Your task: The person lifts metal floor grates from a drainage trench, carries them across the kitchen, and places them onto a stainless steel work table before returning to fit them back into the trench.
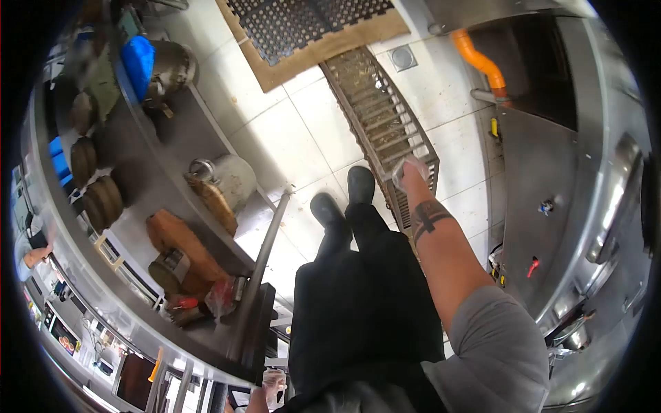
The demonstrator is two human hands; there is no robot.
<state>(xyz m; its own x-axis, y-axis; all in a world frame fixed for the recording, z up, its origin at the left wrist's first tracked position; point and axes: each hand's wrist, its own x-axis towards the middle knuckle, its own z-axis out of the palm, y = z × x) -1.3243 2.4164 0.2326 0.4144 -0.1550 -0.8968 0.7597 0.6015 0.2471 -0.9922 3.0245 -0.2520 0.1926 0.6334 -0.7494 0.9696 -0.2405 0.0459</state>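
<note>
My right hand [411, 172], in a clear plastic glove, hangs at arm's length above the side of a long metal floor grate [389, 127]. Its fingers look curled in, and nothing shows sticking out of them. My left hand [271, 389], also in clear plastic, is low at the bottom edge beside my hip. Close to it is the dark end of a steel worktable [237, 372]; its fingers are too small and cut off to read. Between both hands are my black trousers and dark shoes [359, 186] on white tiles.
On the left, shelves hold a large pot [234, 179], a brown paper bag [182, 241], a jar [169, 268] and a blue bundle [138, 65]. A black rubber mat [303, 27] lies ahead. Steel equipment [537, 179] with an orange pipe [477, 58] lines the right. Another person's arm [36, 256] shows far left.
</note>
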